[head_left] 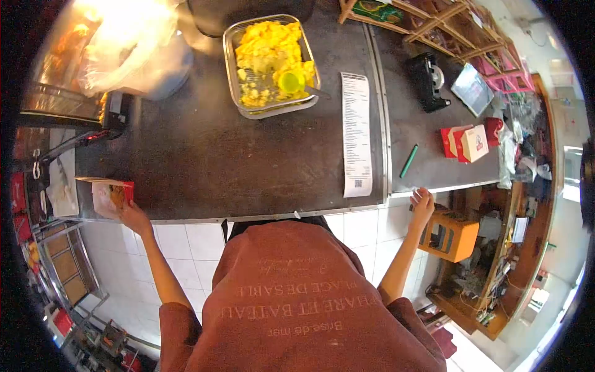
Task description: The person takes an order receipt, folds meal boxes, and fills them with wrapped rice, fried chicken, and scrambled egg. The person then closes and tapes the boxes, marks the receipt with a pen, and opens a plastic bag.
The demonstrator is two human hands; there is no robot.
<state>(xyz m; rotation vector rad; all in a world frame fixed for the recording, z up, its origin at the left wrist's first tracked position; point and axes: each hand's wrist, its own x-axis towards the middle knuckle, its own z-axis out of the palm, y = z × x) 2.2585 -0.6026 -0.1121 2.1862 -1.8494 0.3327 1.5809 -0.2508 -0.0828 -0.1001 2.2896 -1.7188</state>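
My left hand (pixel 132 217) is closed on the right side of a red and white food box (pixel 109 197) at the counter's front left corner; brown food shows inside it. On the right, my right hand (pixel 423 206) is closed at the counter's front edge, with something small and pale at its fingertips that I cannot make out. A green pen (pixel 409 160) lies just beyond it. Left of the pen, a long printed receipt (pixel 356 133) lies flat. Farther back stands a glass tray (pixel 276 111) of yellow food, with a yellow-green scoop (pixel 291 82) resting in it.
Red food boxes (pixel 466 142), a black tape dispenser (pixel 429 84) and a tablet-like device (pixel 472 90) stand at the right. A wooden rack (pixel 434 28) is behind them. Plastic bags (pixel 133 62) sit at the back left, beside a lit glass case (pixel 65 102).
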